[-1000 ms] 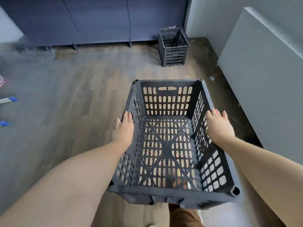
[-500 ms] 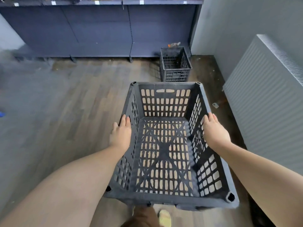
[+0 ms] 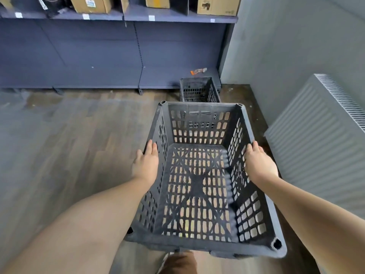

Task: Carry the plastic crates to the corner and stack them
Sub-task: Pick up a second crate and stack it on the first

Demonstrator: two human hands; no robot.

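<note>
Our carried crate [image 3: 199, 175] is hiding the corner crate [image 3: 199, 89] at 12 o'clock; our left hand [image 3: 146, 165] and right hand [image 3: 258, 165] are gripping its side rims, fingertips hidden.

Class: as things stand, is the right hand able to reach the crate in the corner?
Probably not: the right hand grips the carried crate, whose bulk lies between it and the corner crate farther ahead.

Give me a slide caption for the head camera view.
Both hands, left and right, carry an empty dark plastic crate toward a second crate in the corner.
</note>
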